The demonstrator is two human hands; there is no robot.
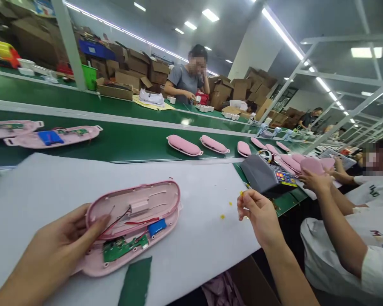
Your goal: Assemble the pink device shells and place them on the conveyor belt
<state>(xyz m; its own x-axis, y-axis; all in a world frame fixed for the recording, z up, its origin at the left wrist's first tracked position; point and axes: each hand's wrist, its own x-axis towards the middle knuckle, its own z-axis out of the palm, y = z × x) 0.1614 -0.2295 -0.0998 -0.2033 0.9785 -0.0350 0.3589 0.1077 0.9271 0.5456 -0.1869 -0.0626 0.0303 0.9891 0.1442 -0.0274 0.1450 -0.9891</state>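
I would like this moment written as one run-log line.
left hand: grips upper pink shell | right hand: pinches small yellow bit | lower shell: carries green board, blue block

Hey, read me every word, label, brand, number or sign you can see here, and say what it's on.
None can be read for certain.
Button panel on the grey machine: markings too small.
White clothing at right: prints too blurred.
Pale label on the blue bin: too small.
Green circuit board: any markings too small.
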